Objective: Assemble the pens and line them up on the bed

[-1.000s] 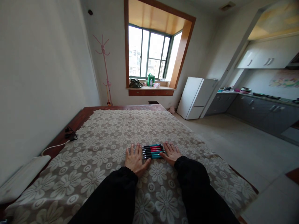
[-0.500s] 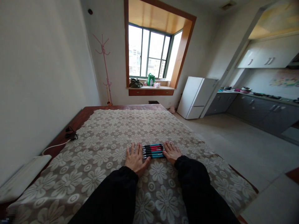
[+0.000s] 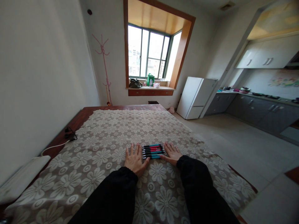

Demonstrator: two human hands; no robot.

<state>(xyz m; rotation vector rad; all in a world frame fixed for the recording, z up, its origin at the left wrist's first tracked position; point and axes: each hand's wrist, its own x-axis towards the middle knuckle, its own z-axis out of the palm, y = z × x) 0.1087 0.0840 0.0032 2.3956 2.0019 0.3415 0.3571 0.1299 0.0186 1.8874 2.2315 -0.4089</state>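
Several pens (image 3: 152, 151) in teal, red and black lie side by side in a neat row on the flower-patterned tablecloth (image 3: 100, 157). My left hand (image 3: 135, 161) rests flat by their left ends, fingers spread and pointing away from me, its thumb near the closest pen's tip. On the other side, my right hand (image 3: 172, 153) lies open at their right ends, its thumb at the end of the nearest teal pen. Neither hand grips a pen.
A white box-like object (image 3: 24, 177) with a cable lies at the left, and a black plug (image 3: 70, 133) sits on the table's wooden edge. Beyond stand a pink coat rack (image 3: 105, 65), a windowsill with bags, a white fridge (image 3: 195, 98) and kitchen cabinets (image 3: 254, 107).
My right hand has shifted slightly to the right, and its thumb has moved down to the nearest pen's end. My left hand and the pens look almost unchanged.
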